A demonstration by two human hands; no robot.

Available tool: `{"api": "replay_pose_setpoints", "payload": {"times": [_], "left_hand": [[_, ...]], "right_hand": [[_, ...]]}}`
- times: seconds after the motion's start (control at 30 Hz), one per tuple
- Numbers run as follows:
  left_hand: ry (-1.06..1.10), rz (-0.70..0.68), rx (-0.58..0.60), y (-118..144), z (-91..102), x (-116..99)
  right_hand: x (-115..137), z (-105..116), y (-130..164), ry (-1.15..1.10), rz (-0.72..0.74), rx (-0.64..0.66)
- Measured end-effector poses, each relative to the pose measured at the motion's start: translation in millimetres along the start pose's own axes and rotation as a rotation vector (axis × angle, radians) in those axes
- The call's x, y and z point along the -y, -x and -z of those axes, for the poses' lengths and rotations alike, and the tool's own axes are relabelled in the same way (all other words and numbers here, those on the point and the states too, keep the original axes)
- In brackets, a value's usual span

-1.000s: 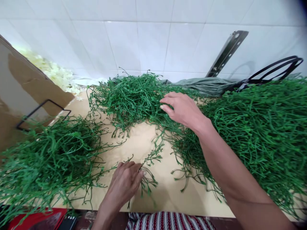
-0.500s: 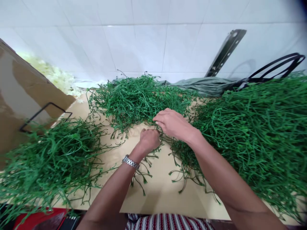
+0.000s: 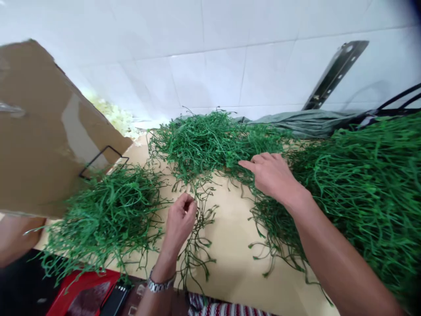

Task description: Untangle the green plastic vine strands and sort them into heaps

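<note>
My left hand (image 3: 179, 219) is closed on a thin bunch of green plastic sprigs (image 3: 197, 245) that trails down over the beige table top (image 3: 230, 267). A metal watch (image 3: 159, 284) sits on that wrist. My right hand (image 3: 272, 175) lies flat with spread fingers on the edge of the middle heap of green stems (image 3: 204, 140), holding nothing. A second heap (image 3: 108, 215) lies just left of my left hand, and a large heap (image 3: 368, 184) fills the right side.
A brown cardboard box (image 3: 39, 131) with a black wire handle stands at the left. Behind it lie pale white pieces (image 3: 115, 116). A grey-green bag (image 3: 312, 123) and a dark metal bracket (image 3: 335, 72) rest against the white tiled wall. A red object (image 3: 82, 294) lies below the table edge.
My left hand has drawn back toward me with a bunch of sprigs, away from my right hand. My right hand has opened onto the middle heap. The view has shifted left.
</note>
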State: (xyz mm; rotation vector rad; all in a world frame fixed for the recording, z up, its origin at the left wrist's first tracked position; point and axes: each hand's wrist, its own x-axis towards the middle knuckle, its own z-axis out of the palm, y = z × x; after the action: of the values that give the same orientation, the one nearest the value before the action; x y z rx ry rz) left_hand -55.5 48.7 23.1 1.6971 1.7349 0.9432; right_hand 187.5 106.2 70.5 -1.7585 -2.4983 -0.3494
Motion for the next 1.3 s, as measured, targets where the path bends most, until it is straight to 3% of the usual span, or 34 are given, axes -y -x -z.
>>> {"api": "replay_pose_setpoints", "payload": {"times": [0.1,0.23,0.3,0.43,0.6,0.73,0.83,0.93,1.07,1.17,1.3], "left_hand": [[0.041,-0.063,0.026,5.4,6.2,-8.9],[0.066,-0.226,0.123,15.8,8.4,-19.2],[0.09,-0.306,0.148,20.7,5.5,-21.3],[0.127,-0.355,0.176,25.4,-6.0,-21.9],[0.112,-0.336,0.244,25.6,-19.6,-20.3],[0.001,-0.367,0.23,27.2,-25.8,-21.0],[-0.188,-0.525,0.105,28.2,-28.1,-23.9],[-0.373,-0.769,0.019,26.3,-31.4,-29.4],[-0.362,-1.023,0.142,21.7,-39.1,-35.4],[-0.17,-0.978,0.181,22.0,-41.7,-35.9],[0.174,-0.668,0.225,25.2,-39.6,-36.0]], "right_hand": [[10.4,14.8,11.6,-0.063,0.032,-0.163],[21.5,29.8,30.8,-0.428,0.119,-0.332],[26.5,30.6,38.3,-0.547,0.213,-0.307],[31.5,17.6,49.9,-0.644,0.322,-0.115],[29.5,-1.6,65.8,-0.823,0.172,-0.1],[28.9,-10.4,72.8,-0.891,0.073,-0.061],[30.1,-15.4,72.8,-0.91,0.031,-0.024],[32.7,-18.6,70.8,-0.912,0.02,0.02],[36.6,-22.0,68.4,-0.936,0.044,0.075],[38.2,-27.7,68.9,-0.987,0.017,0.117],[39.0,-37.7,72.2,-1.156,-0.007,0.197]]}}
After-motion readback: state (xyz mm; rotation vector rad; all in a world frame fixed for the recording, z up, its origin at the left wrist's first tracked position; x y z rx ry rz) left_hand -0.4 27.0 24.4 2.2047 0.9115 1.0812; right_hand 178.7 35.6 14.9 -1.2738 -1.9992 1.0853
